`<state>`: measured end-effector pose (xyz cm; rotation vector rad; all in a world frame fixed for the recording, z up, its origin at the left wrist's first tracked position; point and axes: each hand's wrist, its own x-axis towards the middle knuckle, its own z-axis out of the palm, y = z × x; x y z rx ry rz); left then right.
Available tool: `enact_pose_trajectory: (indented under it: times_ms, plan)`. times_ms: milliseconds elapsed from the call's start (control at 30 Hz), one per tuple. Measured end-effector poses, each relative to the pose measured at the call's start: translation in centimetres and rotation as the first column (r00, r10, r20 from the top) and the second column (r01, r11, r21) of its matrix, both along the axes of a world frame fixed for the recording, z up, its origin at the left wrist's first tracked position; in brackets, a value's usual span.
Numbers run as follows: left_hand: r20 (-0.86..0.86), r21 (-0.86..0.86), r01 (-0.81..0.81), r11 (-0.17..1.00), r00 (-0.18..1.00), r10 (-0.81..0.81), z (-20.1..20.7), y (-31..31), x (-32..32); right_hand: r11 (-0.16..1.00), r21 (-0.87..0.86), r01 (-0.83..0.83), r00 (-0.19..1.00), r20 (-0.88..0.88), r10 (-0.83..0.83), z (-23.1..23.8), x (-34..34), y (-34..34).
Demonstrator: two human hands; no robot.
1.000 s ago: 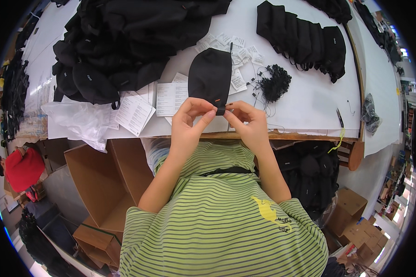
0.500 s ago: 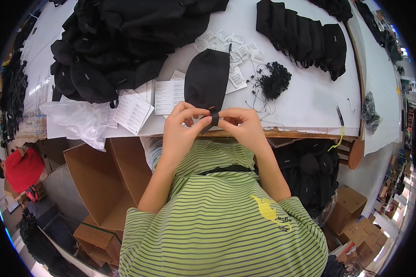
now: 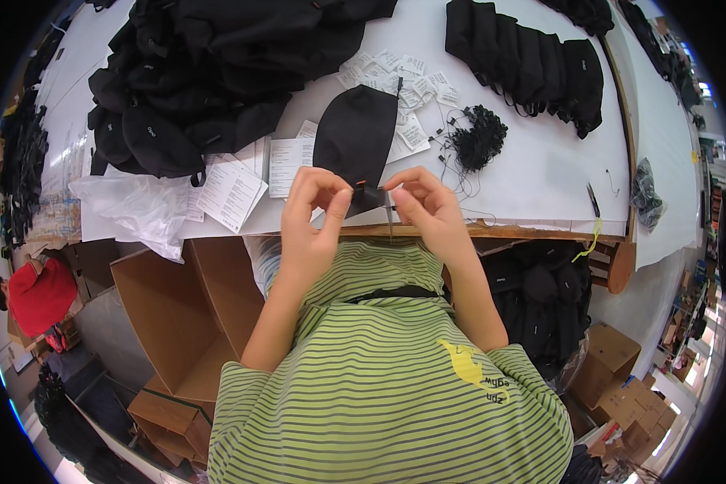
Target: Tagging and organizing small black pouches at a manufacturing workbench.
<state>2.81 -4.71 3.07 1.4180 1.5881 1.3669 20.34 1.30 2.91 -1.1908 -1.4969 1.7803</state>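
Note:
A flat black fabric piece with a rounded top, like a pouch or cap (image 3: 351,129), lies at the table's front edge. From its lower end comes a short black strap (image 3: 369,198) with a small orange tab. My left hand (image 3: 315,214) is closed, thumb and forefinger meeting at the strap's left side. On the other side, my right hand (image 3: 427,211) pinches the strap's right end. A thin dark strip hangs below the right fingertips; I cannot tell whether it is strap or cord.
Printed cards (image 3: 232,194) and a clear plastic bag (image 3: 141,211) lie left. Small white labels (image 3: 411,81) and a bundle of black cords (image 3: 477,137) are beyond. Black fabric goods (image 3: 210,73) are heaped far left, others (image 3: 524,64) rowed far right. Snips (image 3: 594,202) lie right.
My hands have moved apart, spreading the strap that was bunched between them. The black fabric piece has shifted slightly to the left.

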Motion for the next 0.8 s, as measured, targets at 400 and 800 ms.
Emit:
enact_pose_trajectory:
  times_ms: [400,800]
  plan:
    - [0.682,-0.176,0.373,0.911,0.713,-0.16,1.8,-0.2,0.0,0.965,-0.26,0.035,0.908,-0.395,-0.14,1.3,1.1,0.5]
    - [0.48,-0.181,0.157,0.971,0.876,-0.052,0.9,-0.3,1.5,0.932,-0.299,0.204,0.921,-0.263,-0.286,0.7,-1.2,-1.3]
